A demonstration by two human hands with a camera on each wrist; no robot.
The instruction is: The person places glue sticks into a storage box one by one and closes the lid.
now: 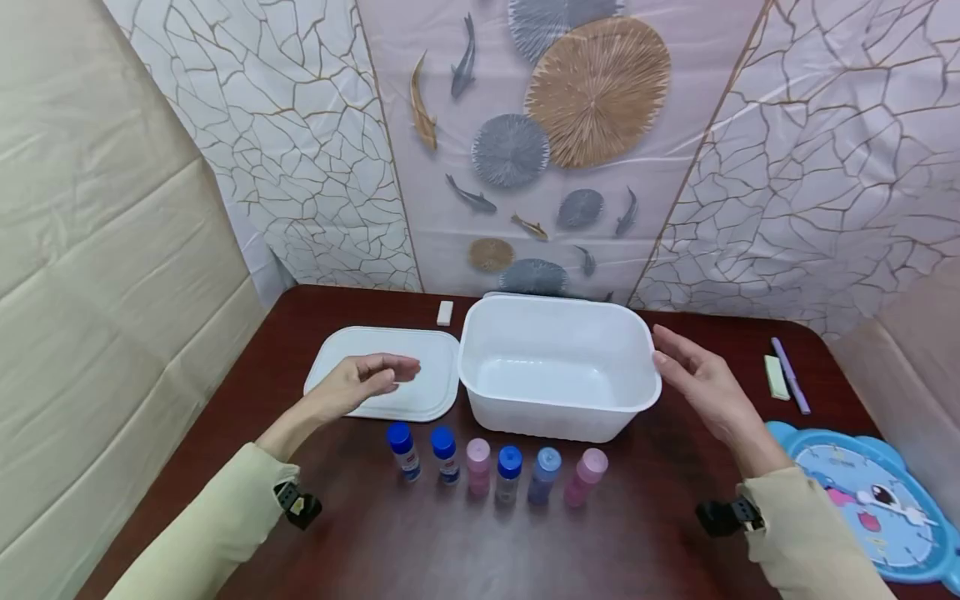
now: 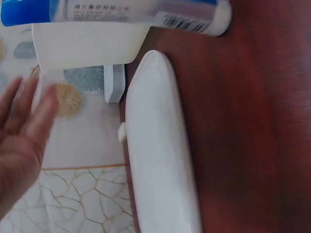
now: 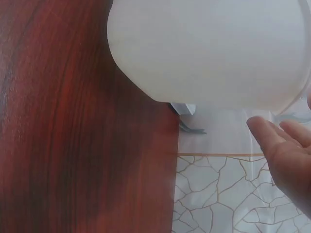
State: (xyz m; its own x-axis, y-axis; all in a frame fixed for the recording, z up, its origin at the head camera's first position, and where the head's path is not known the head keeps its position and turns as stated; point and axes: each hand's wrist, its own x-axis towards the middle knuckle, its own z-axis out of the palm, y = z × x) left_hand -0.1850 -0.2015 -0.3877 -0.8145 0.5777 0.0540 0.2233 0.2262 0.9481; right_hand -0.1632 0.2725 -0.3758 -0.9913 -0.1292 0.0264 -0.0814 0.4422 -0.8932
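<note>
A white plastic tub stands open on the table, with nothing visible inside. My right hand is at its right end, fingers extended by the rim; whether they touch it I cannot tell. In the right wrist view this hand appears beside the tub. My left hand hovers above a flat white lid, fingers loosely bent and holding nothing. Several small capped bottles stand in a row before the tub, among them a blue-capped labelled bottle, a pink bottle and a light-blue bottle.
A small white block lies behind the lid. On the right are a purple pen, a pale green block and a blue cartoon clock-like board. A patterned cloth hangs along the table's back edge.
</note>
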